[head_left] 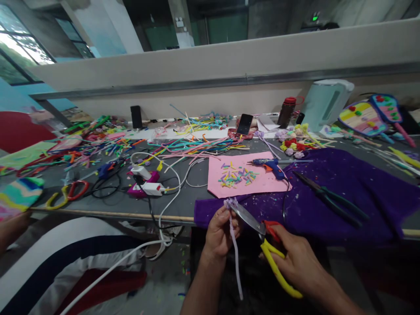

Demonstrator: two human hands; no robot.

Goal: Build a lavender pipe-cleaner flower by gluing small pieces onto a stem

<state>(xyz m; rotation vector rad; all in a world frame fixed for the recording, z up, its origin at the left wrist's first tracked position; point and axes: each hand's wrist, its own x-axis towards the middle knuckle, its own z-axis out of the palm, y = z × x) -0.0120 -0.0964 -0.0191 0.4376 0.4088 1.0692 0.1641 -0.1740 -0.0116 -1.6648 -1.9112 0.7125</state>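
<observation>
My left hand (219,232) is closed on a lilac pipe cleaner (236,262), whose twisted, bunched top shows above the fingertips and whose long stem hangs down below. In my right hand (295,256) is a pair of scissors (251,218) with one red and one yellow handle. Their blades point up and left, with the tips at the bunched lilac top. Whether the blades touch it I cannot tell. Just beyond lies a pink sheet (218,164) bearing many short cut pieces (238,176) in yellow, purple and teal. A blue glue gun (274,167) rests on its right side.
Dark-handled pliers (331,197) lie on a purple cloth (367,175) at right. Left of the pink sheet are power plugs (147,186), a white cable (179,183) and other scissors (67,192). Pipe cleaners (197,146) line the back. Another person's leg (82,249) is at left.
</observation>
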